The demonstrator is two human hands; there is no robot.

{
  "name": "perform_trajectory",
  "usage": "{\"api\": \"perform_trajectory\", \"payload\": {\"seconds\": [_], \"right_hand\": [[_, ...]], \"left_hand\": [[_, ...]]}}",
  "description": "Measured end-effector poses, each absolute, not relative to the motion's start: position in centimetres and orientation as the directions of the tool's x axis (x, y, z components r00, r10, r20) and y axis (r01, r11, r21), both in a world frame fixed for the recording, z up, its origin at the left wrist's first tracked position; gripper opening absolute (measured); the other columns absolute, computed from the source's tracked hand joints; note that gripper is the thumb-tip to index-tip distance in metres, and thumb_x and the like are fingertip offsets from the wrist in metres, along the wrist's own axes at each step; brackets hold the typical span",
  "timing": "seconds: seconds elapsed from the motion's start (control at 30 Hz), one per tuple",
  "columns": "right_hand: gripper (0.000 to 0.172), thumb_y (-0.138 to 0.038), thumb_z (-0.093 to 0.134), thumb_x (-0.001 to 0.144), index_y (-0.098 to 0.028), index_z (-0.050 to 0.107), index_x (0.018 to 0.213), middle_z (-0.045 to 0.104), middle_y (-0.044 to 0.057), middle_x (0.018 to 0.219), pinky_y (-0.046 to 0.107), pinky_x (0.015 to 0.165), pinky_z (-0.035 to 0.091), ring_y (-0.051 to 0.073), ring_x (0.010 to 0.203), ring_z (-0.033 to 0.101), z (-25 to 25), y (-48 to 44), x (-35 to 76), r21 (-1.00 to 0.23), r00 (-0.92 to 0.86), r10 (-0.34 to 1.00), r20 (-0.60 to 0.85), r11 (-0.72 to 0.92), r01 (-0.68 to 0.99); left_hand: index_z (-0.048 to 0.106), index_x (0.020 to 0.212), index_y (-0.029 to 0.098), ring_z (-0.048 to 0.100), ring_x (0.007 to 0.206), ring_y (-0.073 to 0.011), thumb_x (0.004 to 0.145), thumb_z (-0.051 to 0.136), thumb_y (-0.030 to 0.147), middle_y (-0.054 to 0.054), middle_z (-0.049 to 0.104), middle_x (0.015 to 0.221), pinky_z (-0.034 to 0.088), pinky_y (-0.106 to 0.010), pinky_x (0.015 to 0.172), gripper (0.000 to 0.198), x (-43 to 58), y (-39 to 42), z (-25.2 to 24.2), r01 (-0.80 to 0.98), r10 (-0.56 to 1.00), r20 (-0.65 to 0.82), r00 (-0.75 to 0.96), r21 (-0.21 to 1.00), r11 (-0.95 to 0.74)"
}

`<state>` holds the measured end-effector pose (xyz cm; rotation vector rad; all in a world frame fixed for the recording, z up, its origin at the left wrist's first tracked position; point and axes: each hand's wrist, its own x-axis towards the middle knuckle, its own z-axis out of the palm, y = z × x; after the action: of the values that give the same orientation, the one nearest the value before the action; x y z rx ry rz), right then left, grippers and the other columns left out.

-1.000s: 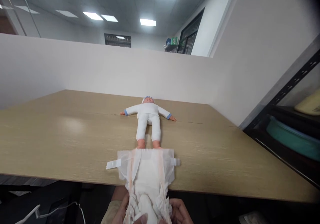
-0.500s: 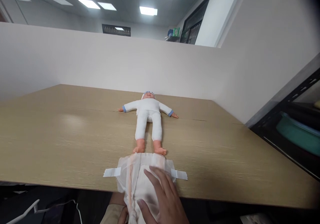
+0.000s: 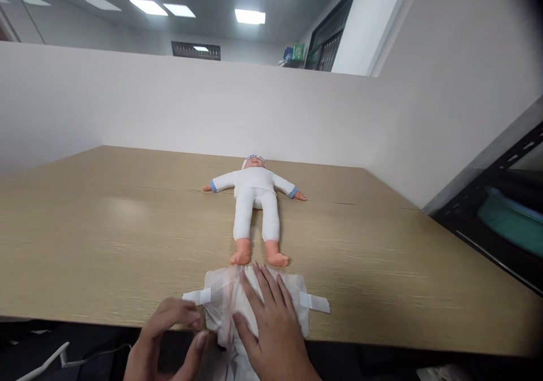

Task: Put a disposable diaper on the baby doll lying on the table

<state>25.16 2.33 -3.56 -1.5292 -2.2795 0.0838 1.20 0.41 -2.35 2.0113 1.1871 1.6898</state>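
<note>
Two tape tabs (image 3: 318,303) stuck out from the diaper (image 3: 221,293), which lay spread across the table's (image 3: 127,256) near edge. My right hand (image 3: 274,327) rested flat on it, fingers outstretched, hiding its middle; my left hand (image 3: 163,333) curved beside one tab, thumb and fingers apart, grasping nothing. Just past the diaper a doll (image 3: 255,183) lay on its back, feet toward me, a pale wall (image 3: 212,103) behind. At right, a dark shelf (image 3: 470,228) held a teal tub (image 3: 509,222), contents out of sight.

Your diaper (image 3: 218,299) looks thin, translucent, crinkled. Before you, the doll's suit (image 3: 255,183) reads matt cloth, the feet (image 3: 242,252) smooth plastic; your table (image 3: 127,256) is wood-grained, faintly glossy.
</note>
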Motion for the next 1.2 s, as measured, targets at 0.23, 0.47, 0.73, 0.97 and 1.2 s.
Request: {"api": "perform_trajectory", "payload": {"seconds": [0.23, 0.47, 0.73, 0.97, 1.2], "right_hand": [[0.068, -0.046, 0.056, 0.109, -0.038, 0.036, 0.173, 0.034, 0.002, 0.181, 0.062, 0.134, 0.038, 0.033, 0.165, 0.039, -3.6, 2.2, 25.0, -0.293, -0.3, 0.905, 0.301, 0.387, 0.874], [0.068, -0.05, 0.056, 0.109, -0.041, 0.036, 0.173, 0.036, -0.001, 0.18, 0.061, 0.135, 0.035, 0.032, 0.164, 0.04, -3.7, 2.1, 25.1, -0.33, -0.282, 0.914, 0.293, 0.374, 0.867], [0.07, -0.045, 0.06, 0.105, -0.038, 0.04, 0.172, 0.034, 0.0, 0.181, 0.061, 0.134, 0.037, 0.034, 0.164, 0.04, -4.0, 2.4, 25.1, -0.314, -0.29, 0.91, 0.297, 0.38, 0.87], [0.071, -0.041, 0.064, 0.102, -0.038, 0.044, 0.17, 0.035, 0.001, 0.18, 0.062, 0.131, 0.041, 0.037, 0.162, 0.044, -4.1, 2.7, 25.3, -0.308, -0.3, 0.9, 0.316, 0.397, 0.865], [0.067, -0.044, 0.062, 0.106, -0.04, 0.042, 0.17, 0.033, 0.001, 0.181, 0.063, 0.133, 0.038, 0.033, 0.165, 0.038, -2.5, 5.0, 26.0, -0.341, -0.345, 0.924, 0.167, 0.383, 0.859]], "left_hand": [[0.036, 0.168, 0.029, 0.054, 0.15, -0.033, 0.089, 0.057, -0.005, -0.014, 0.052, 0.169, 0.05, -0.049, 0.117, 0.088, 3.2, 16.9, 2.8, 0.618, 0.512, 0.537, 0.67, -0.021, -0.786], [0.013, 0.177, 0.036, 0.029, 0.167, -0.0414, 0.071, 0.081, 0.004, -0.014, 0.013, 0.187, 0.035, -0.052, 0.129, 0.13, 7.2, 21.4, 1.7, 0.433, 0.403, 0.161, 0.901, -0.3, -0.85], [0.063, 0.14, 0.026, 0.05, 0.149, -0.0353, 0.086, 0.079, 0.022, -0.011, 0.05, 0.171, 0.036, -0.049, 0.124, 0.056, 9.3, 21.9, 2.6, 0.239, 0.195, 0.221, 0.956, -0.193, -0.952], [0.069, 0.125, 0.024, 0.06, 0.116, -0.0295, 0.097, 0.065, 0.023, -0.009, 0.075, 0.13, 0.043, -0.044, 0.103, 0.028, 11.0, 22.9, 3.7, 0.159, 0.117, 0.275, 0.954, -0.134, -0.978], [0.068, 0.135, 0.025, 0.056, 0.127, -0.0289, 0.097, 0.061, 0.019, -0.007, 0.072, 0.14, 0.045, -0.042, 0.111, 0.039, 10.6, 23.8, 9.8, 0.138, 0.233, 0.328, 0.916, 0.289, -0.947]]}}
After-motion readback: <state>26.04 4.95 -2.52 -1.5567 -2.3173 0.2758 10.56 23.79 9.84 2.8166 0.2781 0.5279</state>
